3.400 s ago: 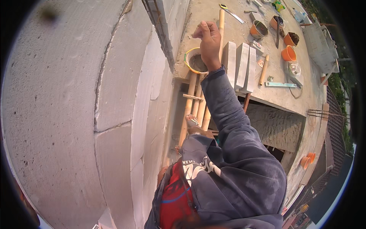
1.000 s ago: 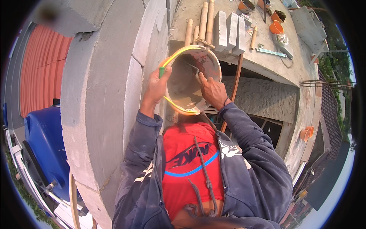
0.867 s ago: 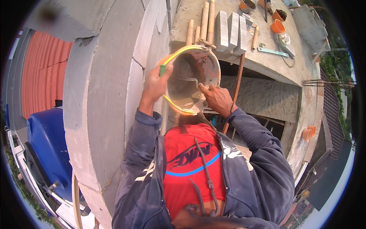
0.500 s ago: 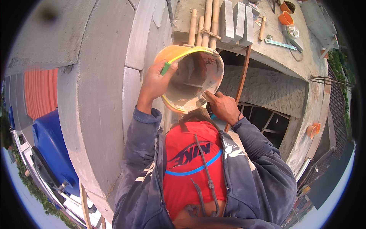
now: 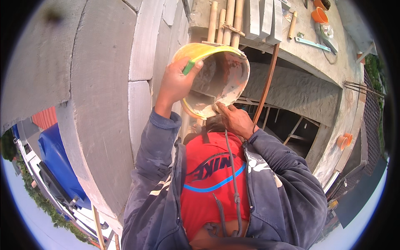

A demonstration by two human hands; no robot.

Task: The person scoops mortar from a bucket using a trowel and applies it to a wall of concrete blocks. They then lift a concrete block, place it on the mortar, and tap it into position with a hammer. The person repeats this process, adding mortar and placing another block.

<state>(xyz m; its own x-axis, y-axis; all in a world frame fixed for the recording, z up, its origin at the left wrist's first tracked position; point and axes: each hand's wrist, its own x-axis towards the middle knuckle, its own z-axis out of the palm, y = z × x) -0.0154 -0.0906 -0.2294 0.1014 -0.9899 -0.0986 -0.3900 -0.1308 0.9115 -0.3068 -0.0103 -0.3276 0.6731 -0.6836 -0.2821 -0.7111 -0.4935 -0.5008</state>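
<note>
A yellow-orange bucket (image 5: 238, 70) is tipped on its side in front of my chest, its mouth toward me. Grey wet mortar and dried residue coat its inside. My left hand (image 5: 174, 81) is closed at the rim, gripping the bucket by its green handle grip (image 5: 188, 67). At the lower rim, my right hand (image 5: 236, 120) is closed on what looks like a trowel (image 5: 208, 96), its thin flat blade reaching into the bucket. The fingers hide the trowel's handle.
A grey block wall (image 5: 104, 83) rises close on my left. Bamboo poles (image 5: 227, 25) and upright grey blocks (image 5: 265, 18) stand ahead. An opening (image 5: 287, 125) drops below on the right, crossed by a brown bar (image 5: 266, 87). A handsaw (image 5: 312, 44) and an orange bucket (image 5: 319, 16) lie on the far-right ledge.
The bucket has shifted slightly right and up, tilting a little with my left hand. My right hand has moved left and down along the lower rim, and the blade has moved left with it.
</note>
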